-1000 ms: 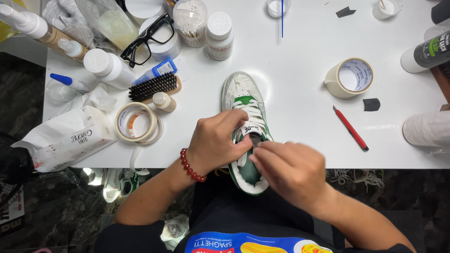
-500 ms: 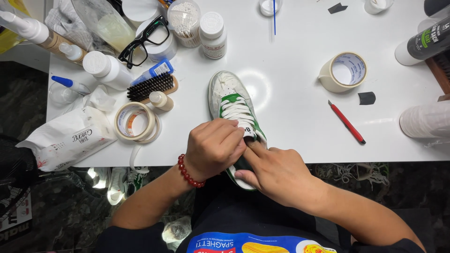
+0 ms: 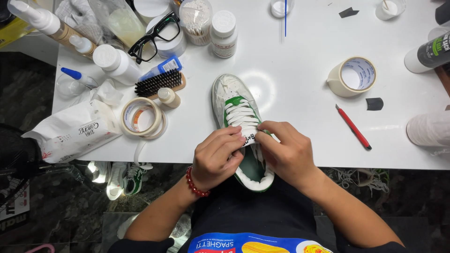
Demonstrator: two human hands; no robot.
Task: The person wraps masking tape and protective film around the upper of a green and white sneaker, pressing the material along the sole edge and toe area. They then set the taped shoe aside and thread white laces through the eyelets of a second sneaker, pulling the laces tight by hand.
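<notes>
A white and green sneaker [image 3: 234, 105] with white laces lies toe-away on the white table [image 3: 290, 117], its heel hanging over the near edge. My left hand [image 3: 218, 157], with a red bead bracelet at the wrist, pinches the white tongue tab at the top of the laces. From the other side my right hand [image 3: 283, 150] grips the same tab and the shoe's collar. Both hands meet over the shoe's opening and hide part of the tongue.
Tape rolls [image 3: 141, 117] [image 3: 351, 76], a brush [image 3: 159, 83], black glasses [image 3: 154, 37], several bottles [image 3: 115, 63], a white bag [image 3: 70, 131] and a red cutter [image 3: 353, 127] lie around the shoe. A blue stick [image 3: 285, 18] lies at the far edge. More shoes rest on the floor [image 3: 119, 180].
The sneaker now lies further to the left with its toe swung straighter. My hands have parted a little and moved up from the heel opening to the tongue tab.
</notes>
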